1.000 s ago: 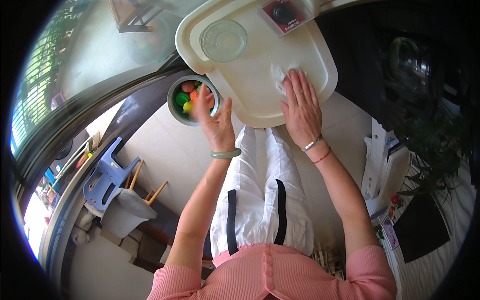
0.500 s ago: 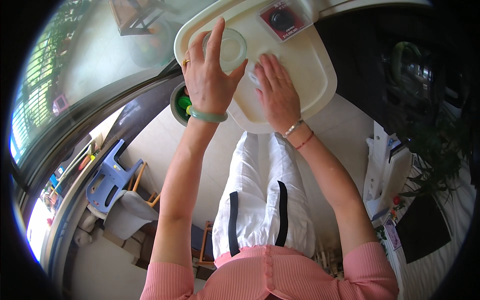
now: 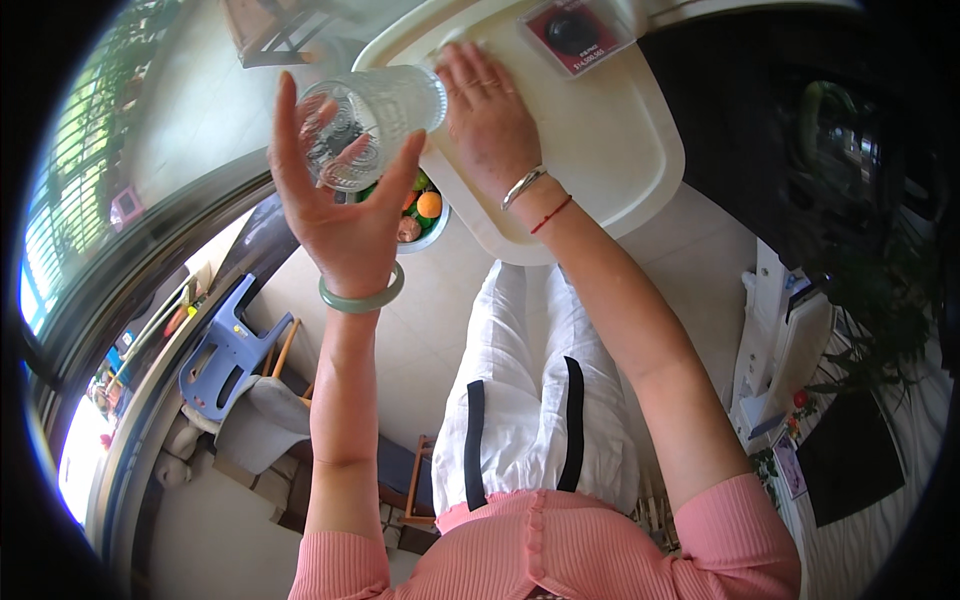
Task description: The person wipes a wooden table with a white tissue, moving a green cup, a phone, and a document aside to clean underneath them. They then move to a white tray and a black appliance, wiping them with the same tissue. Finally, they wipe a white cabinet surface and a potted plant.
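My left hand (image 3: 345,225) is wrapped round a clear ribbed drinking glass (image 3: 405,105), tipped on its side and lifted off the cream tray (image 3: 610,150) at its left edge. The thumb and fingers are spread round its patterned end. Flat on the tray's far left part lies my right hand (image 3: 492,130), pressing a small white cloth (image 3: 456,40) under its fingertips. Most of the cloth is hidden by the fingers. The glass's other end comes close to the right hand's fingers.
A clear-lidded box with a dark round thing (image 3: 572,35) stands at the tray's far right. Below the tray's left edge is a bowl (image 3: 432,238) holding colourful round things. A blue plastic chair (image 3: 215,350) stands at left, a dark glossy surface (image 3: 720,110) at right.
My left hand has lifted the glass from the tray, tilted it and brought it left. The right hand has slid the cloth farther away and to the left, where the glass stood.
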{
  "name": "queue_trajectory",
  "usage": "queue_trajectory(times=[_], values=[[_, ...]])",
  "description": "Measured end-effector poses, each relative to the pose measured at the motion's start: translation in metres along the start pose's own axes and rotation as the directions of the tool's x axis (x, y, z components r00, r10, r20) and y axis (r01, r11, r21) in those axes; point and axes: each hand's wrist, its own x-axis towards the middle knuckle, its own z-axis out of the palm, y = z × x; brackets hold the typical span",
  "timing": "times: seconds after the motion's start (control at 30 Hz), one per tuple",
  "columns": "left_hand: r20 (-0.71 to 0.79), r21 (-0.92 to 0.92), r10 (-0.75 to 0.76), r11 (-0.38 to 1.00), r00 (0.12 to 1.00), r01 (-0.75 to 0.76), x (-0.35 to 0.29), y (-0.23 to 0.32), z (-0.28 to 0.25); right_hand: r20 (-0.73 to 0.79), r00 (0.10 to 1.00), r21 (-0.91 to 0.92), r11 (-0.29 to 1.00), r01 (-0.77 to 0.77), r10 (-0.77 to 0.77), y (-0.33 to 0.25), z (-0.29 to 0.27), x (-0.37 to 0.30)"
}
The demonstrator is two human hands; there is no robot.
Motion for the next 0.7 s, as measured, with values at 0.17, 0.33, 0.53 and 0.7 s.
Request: queue_trajectory(times=[0.17, 0.33, 0.53, 0.7], values=[[0.033, 0.077, 0.137, 0.987, 0.990, -0.139, 0.009, -0.013, 0.007, 0.060, 0.988, 0.105, 0.985, 0.138, -0.145, -0.002, -0.016, -0.030], [0.135, 0.191, 0.284, 0.933, 0.949, -0.306, 0.016, -0.027, 0.022, 0.166, 0.969, 0.266, 0.954, 0.137, -0.185, 0.001, -0.069, -0.097], [0.229, 0.292, 0.265, 0.899, 0.937, -0.326, 0.015, -0.038, 0.042, 0.201, 0.979, 0.291, 0.956, -0.025, -0.036, 0.038, -0.122, -0.146], [0.246, 0.340, 0.305, 0.862, 0.920, -0.377, 0.016, -0.045, 0.052, -0.068, 0.985, 0.116, 0.982, -0.150, 0.158, 0.083, -0.122, -0.102]])
